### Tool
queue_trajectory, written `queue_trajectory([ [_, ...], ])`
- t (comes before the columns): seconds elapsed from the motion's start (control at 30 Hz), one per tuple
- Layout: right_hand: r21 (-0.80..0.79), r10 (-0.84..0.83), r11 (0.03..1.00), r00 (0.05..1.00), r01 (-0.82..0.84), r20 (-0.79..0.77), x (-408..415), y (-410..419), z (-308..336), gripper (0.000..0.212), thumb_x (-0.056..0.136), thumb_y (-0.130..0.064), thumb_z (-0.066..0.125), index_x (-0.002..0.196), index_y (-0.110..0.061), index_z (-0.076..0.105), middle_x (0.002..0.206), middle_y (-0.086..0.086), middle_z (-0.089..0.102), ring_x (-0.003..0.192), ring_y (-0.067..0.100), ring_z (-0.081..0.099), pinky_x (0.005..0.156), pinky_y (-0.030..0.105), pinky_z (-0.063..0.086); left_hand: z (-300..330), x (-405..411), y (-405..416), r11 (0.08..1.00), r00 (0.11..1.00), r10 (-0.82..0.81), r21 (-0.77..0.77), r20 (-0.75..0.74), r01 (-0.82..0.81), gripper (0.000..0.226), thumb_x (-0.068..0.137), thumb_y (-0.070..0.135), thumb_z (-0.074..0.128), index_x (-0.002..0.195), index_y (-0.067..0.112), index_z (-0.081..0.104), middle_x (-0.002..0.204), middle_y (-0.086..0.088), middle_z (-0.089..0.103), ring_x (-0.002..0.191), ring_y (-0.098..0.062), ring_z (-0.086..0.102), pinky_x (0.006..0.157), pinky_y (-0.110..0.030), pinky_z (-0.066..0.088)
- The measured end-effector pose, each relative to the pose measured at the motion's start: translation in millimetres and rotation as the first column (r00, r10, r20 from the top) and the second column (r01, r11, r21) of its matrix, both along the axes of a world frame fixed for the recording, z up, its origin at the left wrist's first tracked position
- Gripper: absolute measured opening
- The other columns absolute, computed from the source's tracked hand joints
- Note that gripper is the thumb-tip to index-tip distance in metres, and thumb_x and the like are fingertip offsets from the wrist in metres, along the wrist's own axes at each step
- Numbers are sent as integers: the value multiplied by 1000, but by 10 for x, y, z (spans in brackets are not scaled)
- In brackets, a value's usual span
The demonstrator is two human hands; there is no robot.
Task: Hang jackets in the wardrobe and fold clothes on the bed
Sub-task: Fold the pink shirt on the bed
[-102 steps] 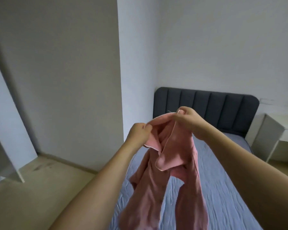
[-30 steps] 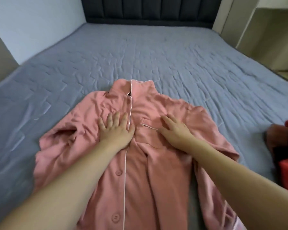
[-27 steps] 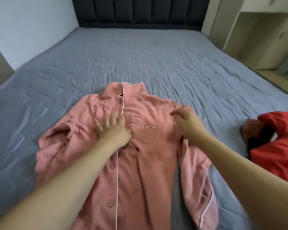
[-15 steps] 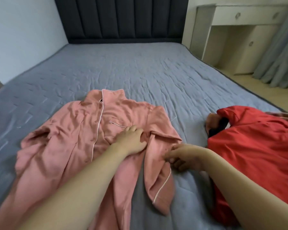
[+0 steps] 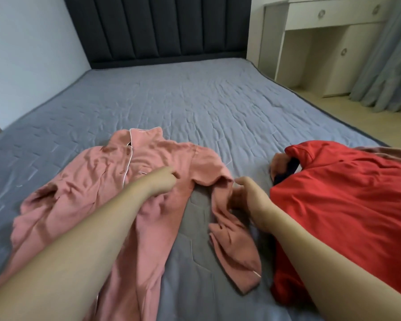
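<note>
- pink pyjama shirt (image 5: pixel 107 188) lay face up on the grey bed cover (image 5: pixel 195 100), collar toward the headboard (image 5: pixel 158 28), buttoned, still wrinkled.
- its right-side sleeve (image 5: pixel 232 228) trailed off from the body, not folded in.
- left hand (image 5: pixel 162 181) rested on the shirt's chest, fingers loosely curled, gripping nothing i could see.
- right hand (image 5: pixel 248 195) was at the sleeve near the shoulder, fingers curled at the cloth; real pinch or just touch, couldn't tell.
- red garment (image 5: pixel 343 205) lay just beside, unfolded.
- progress guess: early. shirt spread only, no fold made; red one untouched. wardrobe not in view, so jackets unknown.
</note>
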State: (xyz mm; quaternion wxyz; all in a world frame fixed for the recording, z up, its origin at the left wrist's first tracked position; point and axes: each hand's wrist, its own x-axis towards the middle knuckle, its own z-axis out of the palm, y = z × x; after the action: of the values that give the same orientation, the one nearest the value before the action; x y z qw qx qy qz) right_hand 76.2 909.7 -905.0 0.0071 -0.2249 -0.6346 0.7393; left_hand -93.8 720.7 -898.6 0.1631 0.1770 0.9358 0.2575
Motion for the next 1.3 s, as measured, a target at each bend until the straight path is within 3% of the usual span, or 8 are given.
queue_trajectory([
  [0.07, -149, 25, 989, 995, -10, 101, -70, -146, -76, 45, 92, -21, 39, 55, -6, 58, 50, 7, 58, 39, 18, 52, 48, 24, 41, -144, 49, 43, 986, 997, -31, 164, 74, 18, 41, 89, -10, 38, 112, 12, 64, 109, -13, 66, 86, -21, 58, 64, -25, 46],
  [0.3, 473, 93, 861, 972, -188, 217, -139, -47, -190, 20, 86, -33, 65, 86, -14, 70, 73, 4, 64, 56, 10, 54, 52, 21, 39, -570, 315, -452, 708, 942, 263, 621, 209, -336, 46, 78, -22, 38, 96, 8, 68, 90, -2, 68, 95, -20, 59, 77, -11, 45],
  [0.53, 365, 245, 830, 863, -422, 441, -98, -210, -88, 24, 83, -28, 69, 90, -4, 69, 81, 16, 66, 68, 23, 59, 61, 29, 46, -536, 381, -36, 997, 972, 61, -21, -225, -67, 37, 89, 25, 49, 123, 35, 61, 137, 1, 52, 127, -28, 45, 107, -38, 34],
  [0.73, -73, 38, 997, 992, -29, 120, -140, 145, 361, 21, 89, -11, 54, 103, 0, 65, 72, 17, 66, 60, 28, 65, 57, 32, 55, -560, 369, 38, 982, 981, -23, -189, -191, -14, 40, 96, 58, 35, 121, 33, 54, 137, -5, 45, 128, -32, 39, 104, -45, 29],
  [0.83, 143, -9, 990, 994, -7, 110, -142, 516, 795, 17, 90, -16, 55, 94, -4, 66, 55, 9, 58, 42, 19, 56, 41, 24, 46, -419, 285, 120, 997, 968, -7, -82, -253, -14, 33, 94, 49, 44, 117, 31, 59, 132, -5, 50, 128, -30, 43, 105, -42, 35],
  [1.03, 885, 14, 319, 935, -340, 354, -157, 1159, 1333, 25, 75, -39, 71, 71, -16, 63, 74, 2, 64, 66, 17, 58, 59, 27, 44, 47, -54, 805, 942, 974, 87, 337, -208, -12, 30, 99, 17, 42, 122, 14, 61, 130, -11, 61, 119, -27, 54, 94, -27, 38],
  [1.17, 829, -56, -15, 829, -559, 557, -105, 1437, 1550, 32, 74, -49, 71, 68, -20, 58, 74, -6, 58, 71, 15, 54, 61, 27, 39, 94, -237, 1328, 988, 966, -84, 105, -243, 113, 45, 103, 21, 34, 147, 15, 40, 153, -13, 37, 141, -26, 34, 116, -33, 24],
  [1.3, 744, -170, -66, 743, -664, 648, -49, 1716, 1676, 40, 68, -53, 75, 64, -17, 59, 67, -6, 58, 70, 18, 58, 67, 30, 47, -16, -219, 1728, 954, 959, -235, -228, -160, 195, 48, 88, 21, 42, 135, 29, 47, 156, 0, 28, 144, -27, 21, 117, -51, 7],
])
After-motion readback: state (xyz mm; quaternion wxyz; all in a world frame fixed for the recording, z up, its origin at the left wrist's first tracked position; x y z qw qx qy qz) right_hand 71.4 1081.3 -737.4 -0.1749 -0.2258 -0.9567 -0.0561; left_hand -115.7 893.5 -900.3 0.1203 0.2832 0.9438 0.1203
